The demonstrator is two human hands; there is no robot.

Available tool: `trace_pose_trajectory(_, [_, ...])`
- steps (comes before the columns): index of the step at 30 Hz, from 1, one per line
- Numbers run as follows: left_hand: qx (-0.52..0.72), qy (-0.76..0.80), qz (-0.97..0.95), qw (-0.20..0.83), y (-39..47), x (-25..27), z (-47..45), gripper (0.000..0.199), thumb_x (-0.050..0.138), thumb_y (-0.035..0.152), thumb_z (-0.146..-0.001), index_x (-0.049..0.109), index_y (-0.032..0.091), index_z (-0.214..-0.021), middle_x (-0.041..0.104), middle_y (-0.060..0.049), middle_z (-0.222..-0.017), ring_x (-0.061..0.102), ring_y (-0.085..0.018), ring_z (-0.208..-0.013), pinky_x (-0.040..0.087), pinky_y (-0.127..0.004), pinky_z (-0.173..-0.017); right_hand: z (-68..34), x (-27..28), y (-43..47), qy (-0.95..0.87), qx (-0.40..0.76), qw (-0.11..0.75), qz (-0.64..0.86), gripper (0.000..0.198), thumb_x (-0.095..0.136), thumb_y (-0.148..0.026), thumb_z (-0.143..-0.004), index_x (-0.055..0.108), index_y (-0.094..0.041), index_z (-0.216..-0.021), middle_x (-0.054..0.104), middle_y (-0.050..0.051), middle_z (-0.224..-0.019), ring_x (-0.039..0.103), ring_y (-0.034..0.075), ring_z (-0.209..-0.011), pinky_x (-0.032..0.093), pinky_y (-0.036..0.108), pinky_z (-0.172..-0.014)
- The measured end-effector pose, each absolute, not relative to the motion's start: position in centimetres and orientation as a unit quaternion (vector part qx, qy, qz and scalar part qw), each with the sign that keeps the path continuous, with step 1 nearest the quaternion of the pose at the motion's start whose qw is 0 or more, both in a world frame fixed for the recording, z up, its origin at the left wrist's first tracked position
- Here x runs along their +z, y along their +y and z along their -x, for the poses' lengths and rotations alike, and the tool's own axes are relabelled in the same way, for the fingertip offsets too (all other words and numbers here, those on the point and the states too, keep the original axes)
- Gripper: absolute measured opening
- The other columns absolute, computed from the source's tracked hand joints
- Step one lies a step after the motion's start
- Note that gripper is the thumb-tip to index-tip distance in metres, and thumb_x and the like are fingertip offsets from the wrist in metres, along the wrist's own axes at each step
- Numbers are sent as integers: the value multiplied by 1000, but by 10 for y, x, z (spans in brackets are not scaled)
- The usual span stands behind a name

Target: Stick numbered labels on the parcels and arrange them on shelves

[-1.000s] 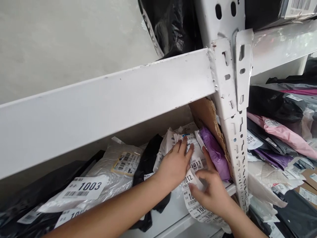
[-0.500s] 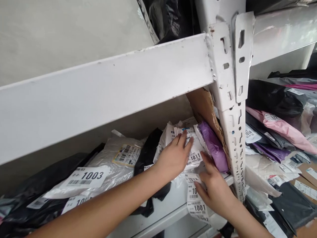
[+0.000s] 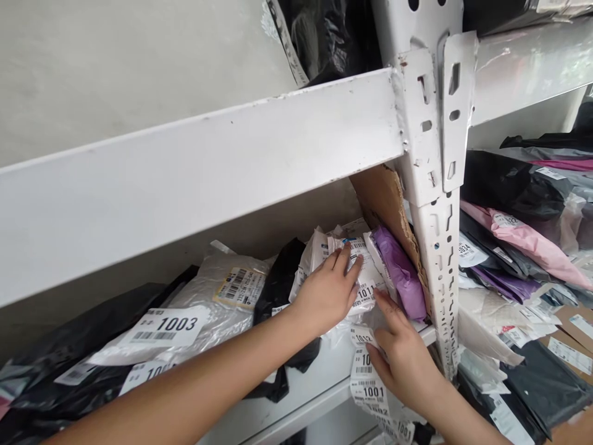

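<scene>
My left hand (image 3: pixel 324 293) lies with its fingers stretched over a white parcel (image 3: pixel 365 266) on the shelf. A sticker label (image 3: pixel 365 293) reading 1011 is on the parcel's lower end, and the index fingertip of my right hand (image 3: pixel 405 355) touches that label's right edge. Thumb and curled fingers of the same hand grip a strip of numbered labels (image 3: pixel 370 390), which hangs down past the shelf edge with 1012 at its top and 1001 lower down. Right of the white parcel leans a purple parcel (image 3: pixel 402 272).
A clear bag labelled 1003 (image 3: pixel 173 324) and black bags (image 3: pixel 282 272) lie to the left. A cardboard sheet (image 3: pixel 384 198) stands beside the perforated upright (image 3: pixel 435 247). The upper beam (image 3: pixel 208 167) crosses above my hands. More parcels, including a pink one (image 3: pixel 532 232), fill the right shelf.
The view has shifted slightly. My right index finger has moved a little down along the 1011 label, and more of the label strip's lower end shows. My left hand stays on the white parcel.
</scene>
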State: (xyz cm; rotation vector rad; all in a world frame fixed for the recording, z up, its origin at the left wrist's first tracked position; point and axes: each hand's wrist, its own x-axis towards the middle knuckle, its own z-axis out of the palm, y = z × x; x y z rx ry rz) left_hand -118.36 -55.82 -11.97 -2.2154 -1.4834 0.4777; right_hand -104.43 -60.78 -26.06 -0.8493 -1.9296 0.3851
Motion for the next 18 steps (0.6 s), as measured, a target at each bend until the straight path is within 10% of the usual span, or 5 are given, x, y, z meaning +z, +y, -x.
trace_pose_trajectory(5, [189, -532, 813, 144, -560, -103, 1183, 86, 63, 58, -86, 38, 10, -152, 28, -27, -160, 33, -44, -145, 36, -52, -115, 1044, -267, -610, -801, 115, 477, 342, 10, 59, -4, -83, 65, -11, -83, 41, 28, -153, 40, 42, -143, 49, 58, -108])
trace_pose_trajectory(9, [153, -556, 809, 113, -540, -71, 1178, 50, 50, 29, -97, 47, 18, -146, 50, -17, -149, 49, -32, -136, 42, -46, -111, 1044, -261, -605, -770, 150, 511, 350, 10, 58, -9, -87, 64, -15, -82, 52, 24, -145, 50, 36, -136, 53, 50, -105])
trace_pose_trajectory(12, [163, -590, 782, 116, -509, -55, 1175, 60, 47, 3, -87, 42, 10, -147, 49, -19, -151, 49, -29, -136, 42, -40, -109, 1049, -254, -597, -741, 172, 551, 344, 13, 53, -13, -90, 61, -18, -81, 57, 22, -139, 60, 32, -126, 57, 44, -98])
trace_pose_trajectory(18, [240, -572, 784, -1, -461, -49, 1186, 61, 61, 15, -83, 51, 19, -143, 58, -9, -145, 62, -24, -122, 52, -28, -96, 1045, -238, -594, -725, 153, 578, 341, 28, 37, -3, -83, 57, -21, -93, 72, 6, -82, 71, 20, -74, 57, 29, -64])
